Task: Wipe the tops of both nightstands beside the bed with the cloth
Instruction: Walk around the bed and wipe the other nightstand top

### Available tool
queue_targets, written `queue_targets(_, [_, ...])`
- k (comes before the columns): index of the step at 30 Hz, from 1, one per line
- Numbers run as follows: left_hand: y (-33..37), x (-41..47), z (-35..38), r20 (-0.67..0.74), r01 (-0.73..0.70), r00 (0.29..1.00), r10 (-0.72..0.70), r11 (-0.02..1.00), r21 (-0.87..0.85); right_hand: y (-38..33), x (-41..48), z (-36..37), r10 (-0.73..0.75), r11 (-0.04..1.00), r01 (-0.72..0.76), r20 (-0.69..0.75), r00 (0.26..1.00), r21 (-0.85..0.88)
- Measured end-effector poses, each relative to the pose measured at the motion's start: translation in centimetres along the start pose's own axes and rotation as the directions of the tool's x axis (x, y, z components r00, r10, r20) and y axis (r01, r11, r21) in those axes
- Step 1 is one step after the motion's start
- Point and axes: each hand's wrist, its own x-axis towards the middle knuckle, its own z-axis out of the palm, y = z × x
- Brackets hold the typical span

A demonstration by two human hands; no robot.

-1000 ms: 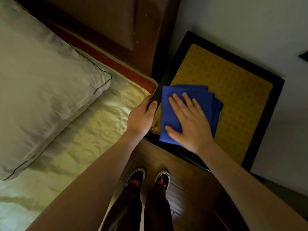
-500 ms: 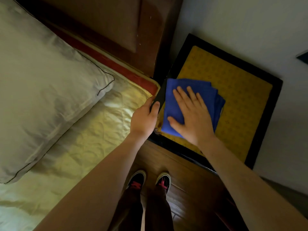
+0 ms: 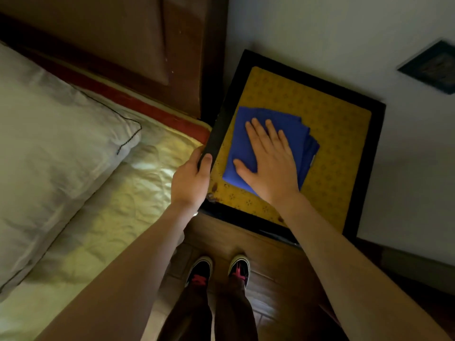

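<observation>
The folded blue cloth (image 3: 273, 136) is pressed flat under the open right hand (image 3: 269, 163). The black-framed yellow nightstand (image 3: 332, 148) edge is gripped by the left hand (image 3: 190, 178). Every corner should be rubbed slowly.

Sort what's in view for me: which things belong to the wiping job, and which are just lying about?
Job:
blue cloth, folded, flat on the nightstand
nightstand, yellow patterned top, black rim
right hand, pressed flat on the cloth
left hand, gripping the nightstand's bed-side rim

Lying about:
pillow
mattress
headboard
dark wall frame
</observation>
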Motion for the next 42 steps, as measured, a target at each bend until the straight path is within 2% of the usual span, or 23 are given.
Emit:
queue_targets(3, [0.2,-0.1,-0.1,-0.004,-0.004,1.000,0.004,1.000,0.019,0.7,-6.5,0.7,-0.062,0.998,0.060,0.037,0.997,0.035])
queue_targets(5, [0.2,-0.2,-0.1,-0.002,-0.008,1.000,0.008,1.000,0.008,2.8,-9.6,1.1,-0.039,0.998,0.037,0.043,0.998,0.050])
queue_targets(8, [0.0,-0.2,0.0,-0.013,-0.020,1.000,0.021,1.000,0.013,5.6,-11.9,0.7,0.173,0.979,-0.174,0.017,0.985,0.102])
queue_targets(11, [-0.2,-0.1,0.1,-0.023,-0.020,1.000,0.021,0.999,0.025,7.0,-11.4,0.1,0.374,0.922,-0.366,-0.052,0.926,0.126])
queue_targets(16, [-0.7,0.1,0.3,-0.033,-0.040,0.999,0.042,0.998,0.051,8.0,-1.9,-1.5,0.590,0.806,-0.578,-0.090,0.802,0.127])
queue_targets(18, [-0.8,0.3,0.4,-0.031,-0.052,0.998,0.054,0.997,0.059,5.7,1.9,-1.4,0.546,0.838,-0.540,-0.084,0.834,0.080])
queue_targets(20, [-0.7,0.3,0.3,-0.029,-0.052,0.998,0.054,0.997,0.059,2.6,2.6,-1.0,0.414,0.910,-0.412,-0.076,0.907,0.040])
queue_targets(23, [-0.4,0.2,0.2,-0.020,-0.046,0.999,0.047,0.997,0.056,0.3,-1.5,-0.1,0.244,0.969,-0.242,-0.046,0.969,0.043])
queue_targets(26, [-0.4,0.1,0.2,-0.019,-0.052,0.998,0.053,0.997,0.063,1.0,-6.7,0.9,0.191,0.981,-0.189,-0.038,0.981,0.052])
queue_targets(28, [-0.6,0.1,0.3,-0.034,-0.066,0.997,0.069,0.995,0.074,2.1,-9.5,1.2,0.216,0.975,-0.214,-0.033,0.976,0.060])
queue_targets(33, [-0.9,0.3,0.3,-0.040,-0.082,0.996,0.085,0.994,0.067,3.1,-12.0,1.0,0.440,0.896,-0.435,-0.055,0.896,0.086])
queue_targets(36, [-0.8,0.3,0.4,-0.052,-0.077,0.995,0.082,0.994,0.081,3.0,-11.8,0.5,0.430,0.899,-0.424,-0.030,0.903,0.110])
queue_targets(39, [-0.8,0.2,0.4,-0.051,-0.068,0.996,0.073,0.994,0.083,3.5,-12.4,-0.3,0.390,0.885,-0.369,-0.021,0.921,0.284])
queue_targets(42, [-0.6,0.0,0.3,-0.042,-0.053,0.998,0.056,0.996,0.074,3.2,-13.7,-1.2,0.534,0.806,-0.481,-0.074,0.842,0.345])
